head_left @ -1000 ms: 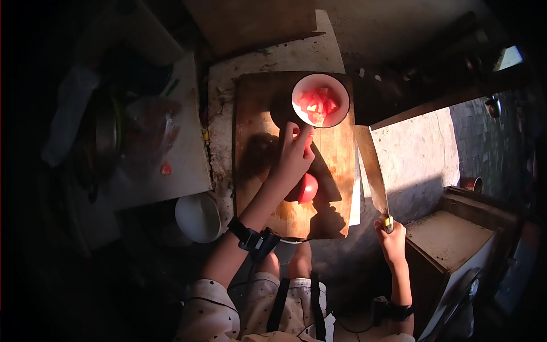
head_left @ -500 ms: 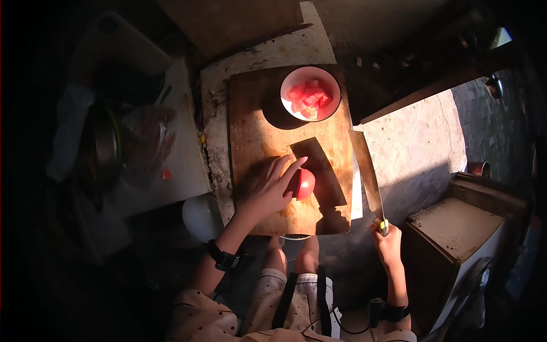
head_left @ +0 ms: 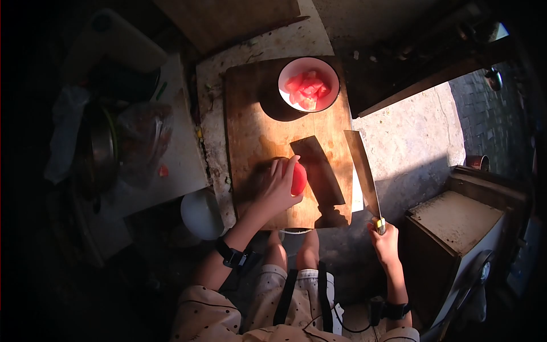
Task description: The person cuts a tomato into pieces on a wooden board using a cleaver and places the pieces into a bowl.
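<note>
A wooden cutting board (head_left: 250,119) lies in front of me in bright light. My left hand (head_left: 274,189) rests over a red tomato piece (head_left: 298,179) near the board's front edge, fingers curled on it. My right hand (head_left: 384,240) grips the handle of a broad cleaver (head_left: 361,172), which is raised to the right of the board with its blade pointing away from me. The blade's shadow falls on the board beside the tomato. At the board's far end stands a white bowl (head_left: 327,71) holding several cut tomato chunks (head_left: 306,90).
A white bowl (head_left: 200,214) sits low at the left of the board. Further left, in shadow, are a metal pot (head_left: 102,149) and a clear plastic bag (head_left: 149,137). A wooden box (head_left: 458,225) stands at the right. My knees show below the board.
My left hand came back from the bowl of chunks to the tomato piece and now covers it more fully. The cleaver shifted slightly left, closer to the board.
</note>
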The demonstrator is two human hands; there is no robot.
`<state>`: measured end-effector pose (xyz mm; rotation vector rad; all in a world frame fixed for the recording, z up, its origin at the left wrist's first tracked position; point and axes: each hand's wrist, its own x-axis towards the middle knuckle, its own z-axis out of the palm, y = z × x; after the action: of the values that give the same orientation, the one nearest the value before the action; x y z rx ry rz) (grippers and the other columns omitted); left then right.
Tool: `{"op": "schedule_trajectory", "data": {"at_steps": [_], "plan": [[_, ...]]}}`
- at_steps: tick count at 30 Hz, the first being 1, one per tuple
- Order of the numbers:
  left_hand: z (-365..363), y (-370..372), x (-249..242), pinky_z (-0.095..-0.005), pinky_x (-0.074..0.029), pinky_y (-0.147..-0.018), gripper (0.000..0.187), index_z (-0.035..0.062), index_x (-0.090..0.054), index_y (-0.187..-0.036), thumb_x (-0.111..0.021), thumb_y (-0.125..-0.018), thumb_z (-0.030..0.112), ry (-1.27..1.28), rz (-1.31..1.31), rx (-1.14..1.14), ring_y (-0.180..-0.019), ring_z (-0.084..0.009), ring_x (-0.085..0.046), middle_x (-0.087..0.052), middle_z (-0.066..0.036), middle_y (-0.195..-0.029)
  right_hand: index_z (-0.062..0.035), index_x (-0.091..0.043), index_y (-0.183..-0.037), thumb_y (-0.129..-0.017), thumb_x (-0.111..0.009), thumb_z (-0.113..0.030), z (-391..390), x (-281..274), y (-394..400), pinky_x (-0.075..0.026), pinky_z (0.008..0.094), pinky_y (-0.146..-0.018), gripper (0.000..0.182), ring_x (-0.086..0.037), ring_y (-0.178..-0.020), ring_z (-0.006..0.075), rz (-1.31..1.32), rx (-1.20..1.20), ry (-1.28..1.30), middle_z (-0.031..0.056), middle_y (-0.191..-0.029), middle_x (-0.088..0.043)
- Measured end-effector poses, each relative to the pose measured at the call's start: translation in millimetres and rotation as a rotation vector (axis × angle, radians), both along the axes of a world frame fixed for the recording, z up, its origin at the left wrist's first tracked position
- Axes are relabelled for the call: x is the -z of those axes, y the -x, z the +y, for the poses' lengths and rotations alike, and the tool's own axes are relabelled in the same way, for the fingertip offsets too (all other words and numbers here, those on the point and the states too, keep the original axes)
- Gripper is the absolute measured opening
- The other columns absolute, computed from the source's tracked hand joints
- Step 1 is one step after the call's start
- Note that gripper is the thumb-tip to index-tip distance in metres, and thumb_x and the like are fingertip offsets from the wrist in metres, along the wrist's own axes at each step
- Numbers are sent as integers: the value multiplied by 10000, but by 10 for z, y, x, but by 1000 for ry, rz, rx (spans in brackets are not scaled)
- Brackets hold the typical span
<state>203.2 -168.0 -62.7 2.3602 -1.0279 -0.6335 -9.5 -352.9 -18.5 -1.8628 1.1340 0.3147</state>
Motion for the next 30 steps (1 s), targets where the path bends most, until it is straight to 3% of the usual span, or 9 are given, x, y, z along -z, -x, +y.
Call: {"op": "schedule_trajectory", "data": {"at_steps": [7, 13, 17, 22, 26, 30], "plan": [[-28, -11, -89, -418, -346, -880, 801, 92, -248, -1256, -700, -598, 152, -89, -26, 33, -1054, -332, -365, -369, -163, -1112, 47, -510, -670, -721, -586, -108, 179, 104, -17, -365, 285, -453, 180, -377, -441, 122, -27, 46, -95, 121, -482, -437], [51, -94, 6, -384, -372, -858, 771, 51, -245, -1254, -684, -625, 125, -42, 113, 37, -1023, -345, -405, -387, -186, -1078, 48, -498, -650, -708, -585, -116, 305, 200, -41, -369, 304, -455, 195, -417, -424, 155, -13, 34, -133, 143, -481, -449], [45, -61, 166, -368, -384, -851, 714, 26, -263, -1227, -668, -648, 126, 81, 175, -107, -1006, -345, -437, -411, -205, -1067, 50, -517, -671, -704, -587, -130, 421, 181, -122, -370, 312, -459, 195, -442, -422, 171, -67, 14, -144, 144, -484, -459], [22, -43, 192, -369, -389, -842, 630, 15, -316, -1167, -660, -656, 147, 190, 191, -187, -1009, -340, -445, -418, -200, -1089, 52, -562, -699, -710, -620, -196, 583, 278, -241, -412, 333, -501, 255, -539, -482, 260, -61, 40, -186, 194, -550, -527], [50, 15, 240, -378, -392, -825, 572, 7, -360, -1098, -666, -647, 180, 146, 206, -169, -981, -358, -454, -446, -200, -1043, 47, -564, -704, -729, -612, -243, 653, 327, -345, -422, 357, -518, 295, -540, -514, 322, 40, -30, -152, 212, -552, -522], [70, 68, 244, -387, -391, -813, 535, 5, -375, -1063, -664, -653, 191, 100, 233, -175, -961, -366, -460, -464, -207, -1004, 41, -560, -704, -738, -597, -262, 690, 168, -552, -418, 369, -520, 307, -539, -533, 340, -23, -39, -226, 214, -557, -521]]}}
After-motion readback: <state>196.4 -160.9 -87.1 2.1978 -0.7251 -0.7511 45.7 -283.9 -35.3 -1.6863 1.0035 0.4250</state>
